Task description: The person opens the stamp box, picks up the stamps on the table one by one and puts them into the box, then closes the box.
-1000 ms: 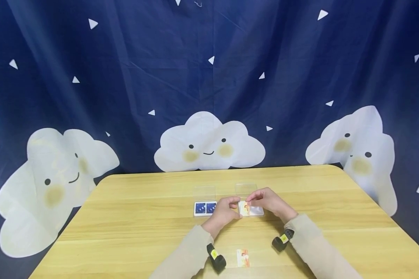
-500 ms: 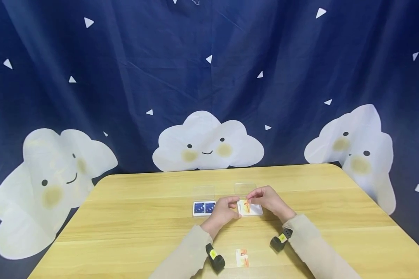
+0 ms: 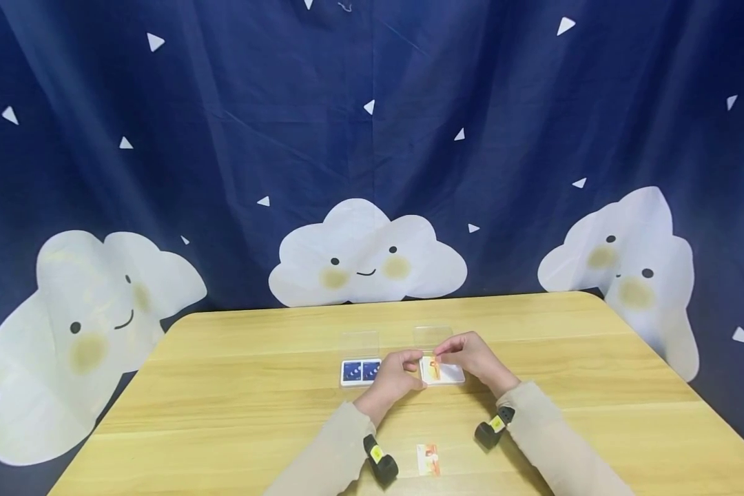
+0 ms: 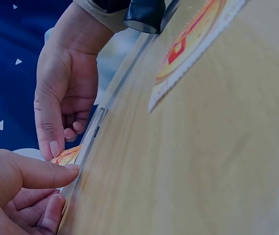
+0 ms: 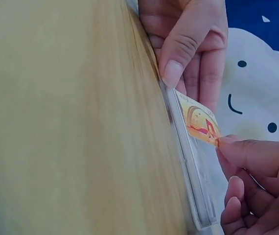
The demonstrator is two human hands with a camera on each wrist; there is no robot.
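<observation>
Wood-grain tabletop carries everything, and nearest the person, between the two beige-sleeved forearms, lies a lone small orange-and-white card, well short of both hands. Beyond it the left hand has its fingers curled, its forefinger tip pressed against the near edge of a shallow clear plastic card case, steadying it. Just to that hand's right, the right hand pinches a small yellow-and-orange picture card by one corner between thumb and forefinger, holding it tilted with its lower edge at the case's rim. That light corner pinch looks like the weak point: the card could slip, bend, or catch on the rim rather than lie flat, and if the left forefinger eases off, the case could skid on the smooth wood. To the left hand's left sits a second clear case holding blue-backed cards. Farthest off hangs a dark blue cloth backdrop printed with smiling white clouds.
</observation>
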